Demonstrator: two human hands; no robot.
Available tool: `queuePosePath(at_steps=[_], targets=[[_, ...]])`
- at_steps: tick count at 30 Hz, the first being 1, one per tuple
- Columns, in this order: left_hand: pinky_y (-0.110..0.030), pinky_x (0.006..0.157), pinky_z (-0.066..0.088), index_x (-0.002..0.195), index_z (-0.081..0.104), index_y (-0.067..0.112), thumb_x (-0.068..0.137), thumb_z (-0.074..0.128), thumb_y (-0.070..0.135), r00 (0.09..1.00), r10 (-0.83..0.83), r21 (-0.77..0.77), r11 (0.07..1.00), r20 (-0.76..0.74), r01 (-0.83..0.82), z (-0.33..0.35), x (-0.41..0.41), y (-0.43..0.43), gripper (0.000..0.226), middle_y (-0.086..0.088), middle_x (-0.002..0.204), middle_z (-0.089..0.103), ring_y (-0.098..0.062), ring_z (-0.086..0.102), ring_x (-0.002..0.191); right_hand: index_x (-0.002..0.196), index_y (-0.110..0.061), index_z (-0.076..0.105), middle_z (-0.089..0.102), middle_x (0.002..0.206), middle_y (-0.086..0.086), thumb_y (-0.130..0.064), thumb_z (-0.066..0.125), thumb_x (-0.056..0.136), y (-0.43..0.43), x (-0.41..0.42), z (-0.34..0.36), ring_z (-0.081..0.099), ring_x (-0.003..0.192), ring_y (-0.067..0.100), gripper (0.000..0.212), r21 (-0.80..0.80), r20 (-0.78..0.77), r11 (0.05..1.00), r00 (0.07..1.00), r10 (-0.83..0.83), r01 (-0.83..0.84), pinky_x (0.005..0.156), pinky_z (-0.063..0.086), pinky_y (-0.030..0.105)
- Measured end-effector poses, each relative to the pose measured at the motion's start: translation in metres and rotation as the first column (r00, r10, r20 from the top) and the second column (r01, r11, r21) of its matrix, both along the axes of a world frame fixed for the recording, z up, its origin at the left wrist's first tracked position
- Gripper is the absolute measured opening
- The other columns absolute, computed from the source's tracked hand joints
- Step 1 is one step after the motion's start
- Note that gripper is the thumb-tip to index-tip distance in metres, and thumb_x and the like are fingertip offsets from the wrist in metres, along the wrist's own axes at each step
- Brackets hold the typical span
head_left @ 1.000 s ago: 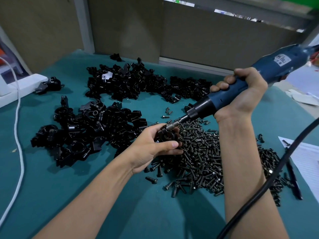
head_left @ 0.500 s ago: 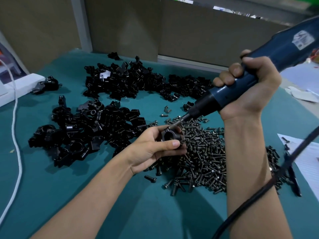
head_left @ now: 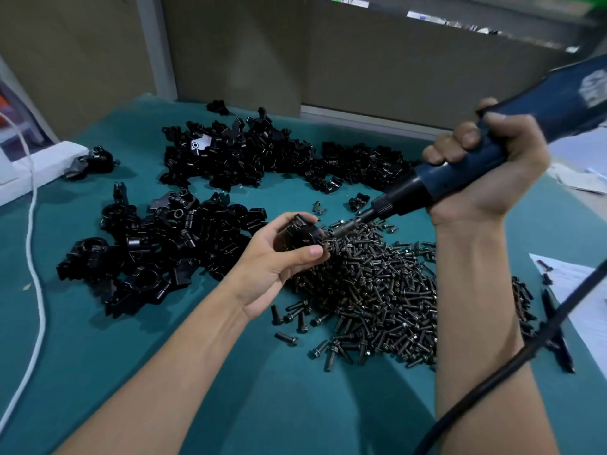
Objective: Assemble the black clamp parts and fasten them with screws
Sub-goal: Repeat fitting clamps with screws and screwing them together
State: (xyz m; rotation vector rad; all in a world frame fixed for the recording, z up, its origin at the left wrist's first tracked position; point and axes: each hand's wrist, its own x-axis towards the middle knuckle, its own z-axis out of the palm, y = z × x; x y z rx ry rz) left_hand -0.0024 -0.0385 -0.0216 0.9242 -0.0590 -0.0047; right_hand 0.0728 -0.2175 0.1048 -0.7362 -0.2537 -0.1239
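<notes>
Aloft, right hand [head_left: 486, 172] around screwdriver [head_left: 558, 100].

I had the left forearm running in bare from the lower left, wrist nearly straight. The left hand [head_left: 282, 257] sat palm up and curled round a black clamp part [head_left: 297, 233] — thumb laid across its near side, fingers wrapped behind it. My right forearm stood almost upright on the right, wrist bent at the top. The right hand [head_left: 489, 172] was fisted round the electric screwdriver [head_left: 404, 193] — fingertips showing over the barrel, heel of the palm toward me, higher than the left hand and apart from it.
</notes>
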Motion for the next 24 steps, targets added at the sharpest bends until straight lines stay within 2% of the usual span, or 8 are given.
queuePosePath(at_steps=[2,4,6,10,13,19,24], targets=[[-0.037,0.086,0.059,0.096,0.072,0.014,0.061,0.074,-0.006,1.0,0.006,0.049,0.999,0.009,-0.006,0.0004,-0.0001,-0.0005,0.04,0.002,0.087,0.073,-0.028,0.069,0.091,0.076,-0.014,0.051,0.041,0.05,-0.003,-0.011,0.05,0.067,0.0055,-0.0017,-0.0018,0.036,0.041,0.011,0.009,0.053,0.018,0.997,0.999,0.05,-0.051,0.046,0.033,0.021],[-0.04,0.09,0.057,0.093,0.075,0.018,0.058,0.078,-0.002,1.0,0.014,0.102,0.995,0.014,-0.015,0.0005,-0.0002,-0.0005,0.041,0.004,0.088,0.073,-0.029,0.068,0.096,0.077,-0.014,0.051,0.041,0.051,-0.003,-0.01,0.05,0.07,0.0088,-0.0018,-0.0028,0.036,0.042,0.011,0.008,0.03,0.017,0.998,0.998,0.054,-0.055,0.046,0.033,0.021],[-0.038,0.088,0.059,0.092,0.076,0.02,0.057,0.079,0.0,0.999,0.023,0.136,0.99,0.022,-0.026,0.0006,-0.0006,0.0,0.04,0.005,0.088,0.074,-0.03,0.067,0.098,0.077,-0.014,0.051,0.042,0.051,-0.004,-0.007,0.047,0.077,0.0094,-0.0021,-0.0039,0.036,0.042,0.011,0.008,0.032,0.031,0.997,0.997,0.067,-0.068,0.046,0.033,0.021],[-0.031,0.078,0.059,0.1,0.074,0.012,0.061,0.077,-0.003,1.0,0.019,0.138,0.99,0.016,-0.021,0.0005,-0.0014,-0.0008,0.042,-0.003,0.093,0.074,-0.032,0.071,0.089,0.075,-0.014,0.05,0.041,0.051,-0.004,-0.01,0.047,0.072,0.0098,-0.0024,-0.0033,0.035,0.042,0.012,0.007,0.004,0.039,0.997,0.996,0.08,-0.08,0.046,0.033,0.021],[-0.027,0.076,0.059,0.104,0.071,0.008,0.062,0.076,-0.003,1.0,0.004,0.138,0.99,0.012,-0.005,0.0009,-0.0022,-0.0015,0.044,-0.002,0.091,0.075,-0.031,0.072,0.086,0.075,-0.014,0.05,0.04,0.051,-0.004,-0.01,0.046,0.071,0.01,-0.003,-0.0026,0.035,0.042,0.012,0.007,-0.019,0.041,0.995,0.995,0.094,-0.093,0.046,0.033,0.021],[-0.027,0.076,0.059,0.098,0.074,0.011,0.062,0.077,-0.004,1.0,-0.001,0.121,0.993,0.019,-0.001,0.0018,-0.003,-0.0023,0.039,-0.006,0.097,0.071,-0.032,0.072,0.086,0.074,-0.014,0.051,0.04,0.051,-0.004,-0.01,0.047,0.07,0.0089,-0.0024,-0.0032,0.035,0.041,0.012,0.007,-0.009,0.033,0.996,0.995,0.094,-0.093,0.046,0.033,0.021],[-0.027,0.075,0.058,0.097,0.075,0.013,0.062,0.077,-0.004,1.0,0.006,0.128,0.992,0.019,-0.008,0.0021,-0.0035,-0.0023,0.039,-0.002,0.092,0.074,-0.032,0.072,0.086,0.075,-0.014,0.05,0.04,0.05,-0.004,-0.011,0.047,0.069,0.0087,-0.0008,-0.0029,0.035,0.041,0.011,0.008,-0.01,0.026,0.995,0.995,0.096,-0.096,0.044,0.033,0.021]])
